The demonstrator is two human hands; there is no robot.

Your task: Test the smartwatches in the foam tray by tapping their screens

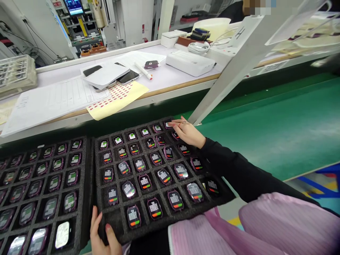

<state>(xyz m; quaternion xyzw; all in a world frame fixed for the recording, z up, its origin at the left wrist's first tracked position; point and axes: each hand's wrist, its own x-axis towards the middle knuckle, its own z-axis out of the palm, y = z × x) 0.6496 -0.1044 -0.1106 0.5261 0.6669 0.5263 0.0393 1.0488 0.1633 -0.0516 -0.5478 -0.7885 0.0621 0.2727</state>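
Observation:
A black foam tray (113, 217) holds rows of smartwatches in square pockets. Its near-left pocket has no watch in it. My left hand (102, 237) grips this near-left corner, thumb over the near edge and fingers along the left side. At the far-right corner my right hand (190, 132) reaches over the tray, fingers stretched out, one fingertip touching the screen of a watch (167, 124). Watches in the far row, such as this lit watch (132, 135), show white and green screens. Nearer ones, like a purple-rimmed watch (154, 208), show white text above a red-and-green bar.
A second foam tray (84, 177) of watches adjoins on the left. Behind is a bench with papers (61, 94), a yellow sticker sheet (119, 97), phones (129, 76), a marker (143, 71) and a white box (190, 63). A slanted post (225, 74) stands beside a green surface (292, 109).

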